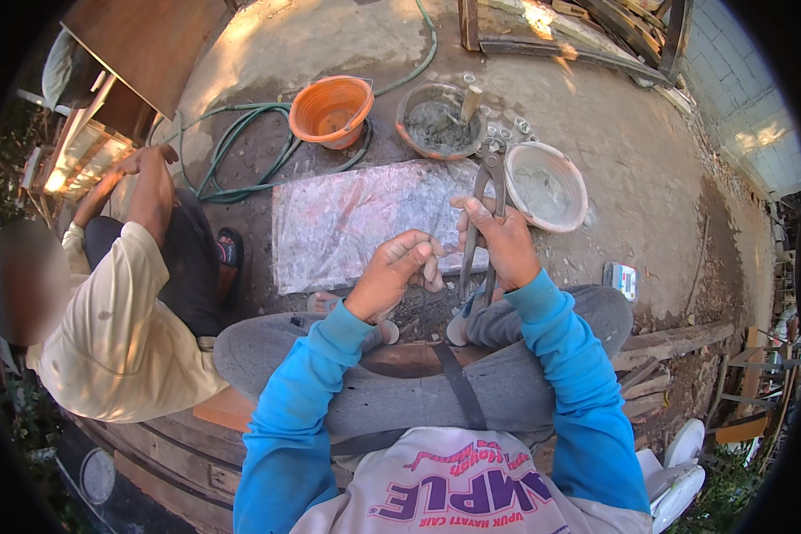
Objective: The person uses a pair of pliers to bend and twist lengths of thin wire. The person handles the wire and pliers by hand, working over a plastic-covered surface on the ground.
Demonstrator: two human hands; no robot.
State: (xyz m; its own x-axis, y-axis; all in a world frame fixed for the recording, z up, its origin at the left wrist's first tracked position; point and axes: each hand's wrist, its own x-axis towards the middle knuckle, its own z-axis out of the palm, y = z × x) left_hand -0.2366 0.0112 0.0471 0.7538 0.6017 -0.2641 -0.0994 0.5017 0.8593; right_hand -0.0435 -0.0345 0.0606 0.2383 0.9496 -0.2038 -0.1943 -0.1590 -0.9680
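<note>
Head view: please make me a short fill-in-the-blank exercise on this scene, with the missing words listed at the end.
1. The person's ____ hand holds the metal pincers.
2. The bucket beside the green hose is ____ in colour.
3. The tub, with a short handle sticking up from its grey mix, stands ____ that bucket and the whitish bucket.
4. The other person, in a tan shirt, sits on the ____ side of the picture.

Missing words: right; orange; between; left.

I'm seeing the right hand (509,245) gripping metal pincers (480,190) right of centre, the left hand (392,274) hovering nearby, curled.
</note>
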